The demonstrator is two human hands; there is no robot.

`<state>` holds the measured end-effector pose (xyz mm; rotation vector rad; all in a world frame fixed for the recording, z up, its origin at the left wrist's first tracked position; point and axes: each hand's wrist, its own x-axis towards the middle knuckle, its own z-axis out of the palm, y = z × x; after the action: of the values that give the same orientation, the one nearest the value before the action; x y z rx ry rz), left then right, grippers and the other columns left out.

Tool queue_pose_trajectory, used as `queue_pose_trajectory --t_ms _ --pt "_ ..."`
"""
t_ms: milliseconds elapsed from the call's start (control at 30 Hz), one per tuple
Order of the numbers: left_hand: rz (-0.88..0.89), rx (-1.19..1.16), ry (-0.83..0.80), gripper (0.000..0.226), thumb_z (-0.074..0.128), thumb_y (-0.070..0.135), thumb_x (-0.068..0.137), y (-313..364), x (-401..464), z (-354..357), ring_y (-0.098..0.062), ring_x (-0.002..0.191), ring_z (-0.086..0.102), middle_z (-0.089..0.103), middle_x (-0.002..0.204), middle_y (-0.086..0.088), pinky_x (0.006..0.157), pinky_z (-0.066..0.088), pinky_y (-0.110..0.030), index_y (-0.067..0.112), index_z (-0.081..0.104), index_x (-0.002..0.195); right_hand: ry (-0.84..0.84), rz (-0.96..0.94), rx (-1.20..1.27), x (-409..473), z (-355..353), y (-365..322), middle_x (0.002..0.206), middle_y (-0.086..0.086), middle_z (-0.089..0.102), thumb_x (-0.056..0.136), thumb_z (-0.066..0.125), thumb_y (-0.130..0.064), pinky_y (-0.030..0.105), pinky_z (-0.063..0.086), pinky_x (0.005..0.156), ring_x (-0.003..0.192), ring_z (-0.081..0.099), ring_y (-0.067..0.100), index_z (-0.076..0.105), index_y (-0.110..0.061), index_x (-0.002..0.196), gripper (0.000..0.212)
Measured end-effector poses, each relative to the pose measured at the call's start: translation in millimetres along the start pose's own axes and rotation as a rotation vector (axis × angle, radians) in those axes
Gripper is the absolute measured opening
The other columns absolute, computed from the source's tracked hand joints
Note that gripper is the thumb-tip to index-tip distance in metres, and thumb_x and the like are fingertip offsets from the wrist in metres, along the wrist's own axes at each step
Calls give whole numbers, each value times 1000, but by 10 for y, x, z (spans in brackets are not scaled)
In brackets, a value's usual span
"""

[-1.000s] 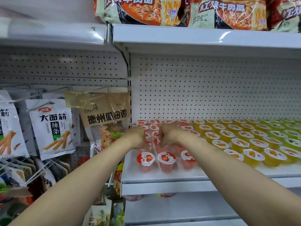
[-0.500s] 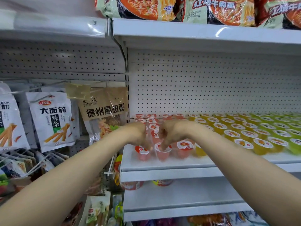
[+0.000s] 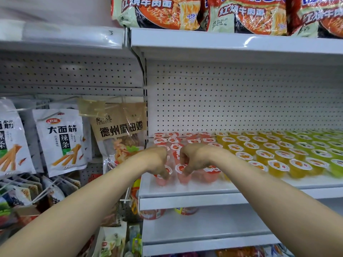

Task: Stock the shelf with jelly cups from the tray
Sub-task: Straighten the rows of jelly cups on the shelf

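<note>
Both my arms reach in over the front lip of the white shelf (image 3: 185,190). My left hand (image 3: 157,162) has its fingers curled down onto a red jelly cup (image 3: 161,179) at the front left corner, gripping its top. My right hand (image 3: 194,158) sits just beside it at 3 o'clock, fingertips pinching the rim of a second red jelly cup (image 3: 182,173). A third red cup (image 3: 210,173) stands touching that one on its right, partly under my wrist. The two hands are close but apart, with more red cups (image 3: 174,140) ranked behind them toward 12 o'clock, up to the pegboard back wall (image 3: 222,101). At 2 o'clock, rows of yellow jelly cups (image 3: 263,154) fill the shelf, then green cups (image 3: 336,166) at the far right edge. A bare strip of shelf runs between the front cups and the lip. Above, there is open height up to the noodle shelf (image 3: 222,43). Hanging snack bags (image 3: 61,140) crowd the bay at 9 o'clock
</note>
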<state>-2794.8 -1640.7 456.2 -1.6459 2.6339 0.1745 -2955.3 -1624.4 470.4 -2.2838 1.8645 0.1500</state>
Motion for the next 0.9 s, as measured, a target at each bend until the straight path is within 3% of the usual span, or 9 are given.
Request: queue_pose_trajectory --t_ms 167,333,467,600,767,900 --pt "12 -3 4 49 79 38 76 -19 -1 11 -20 87 53 52 93 3 64 40 -29 19 45 104 -20 -6 -6 13 -16 -1 110 4 68 80 81 -32 23 45 57 84 61 19 63 -16 113 41" --pt "7 -16 38 49 78 43 75 -27 28 50 -22 89 56 56 96 0 66 42 -30 18 45 101 -36 -18 -13 9 -20 -3 114 5 67 82 80 -30 27 47 64 93 66 24 61 -15 117 42" --pt "6 -14 51 52 79 45 72 -30 48 65 -22 89 56 57 96 -1 65 42 -31 18 46 101 -43 -24 -30 10 -28 -9 115 5 66 83 78 -29 26 45 60 87 62 21 59 -15 119 43" --pt "-15 -11 21 61 80 51 72 -53 57 58 -23 94 58 60 102 -2 73 47 -33 14 49 110 -52 -17 18 1 -54 30 118 4 66 82 79 -34 30 53 74 98 68 24 57 -17 126 53" --pt "-69 -25 76 62 78 55 74 8 137 -220 -19 94 59 62 103 -1 78 51 -32 14 56 114 180 45 53 13 -376 361 122 -2 64 79 80 -40 32 53 91 105 63 20 59 -23 127 55" --pt "-34 -79 198 59 78 51 77 147 442 -433 -21 99 57 61 113 -1 80 50 -32 17 55 120 349 121 79 189 -555 791 124 0 61 80 80 -40 30 49 89 109 59 21 59 -20 127 55"
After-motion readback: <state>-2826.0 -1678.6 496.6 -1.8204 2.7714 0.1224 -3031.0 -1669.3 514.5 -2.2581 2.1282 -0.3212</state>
